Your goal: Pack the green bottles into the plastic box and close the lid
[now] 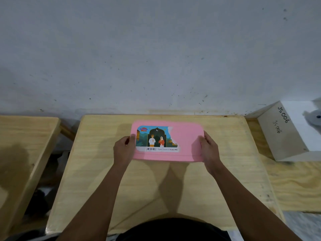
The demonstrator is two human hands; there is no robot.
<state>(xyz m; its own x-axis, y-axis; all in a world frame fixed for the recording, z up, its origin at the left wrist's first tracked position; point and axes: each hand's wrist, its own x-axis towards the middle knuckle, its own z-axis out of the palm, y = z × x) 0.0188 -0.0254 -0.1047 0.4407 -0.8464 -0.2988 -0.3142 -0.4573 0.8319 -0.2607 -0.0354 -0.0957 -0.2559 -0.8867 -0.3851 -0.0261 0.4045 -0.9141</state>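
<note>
A pink lid (pixel 188 145) with a partly torn colourful sticker covers the plastic box on the wooden table (pixel 156 185), near the far edge. My left hand (pixel 123 148) grips the lid's left end, thumb on top. My right hand (pixel 209 147) grips its right end the same way. The box body under the lid is hidden. No green bottles are visible.
A second wooden table (pixel 22 150) stands to the left across a gap. On the right a white box (pixel 284 134) marked JS006 sits on a plywood surface, with a grey object on top. A grey wall rises right behind the table.
</note>
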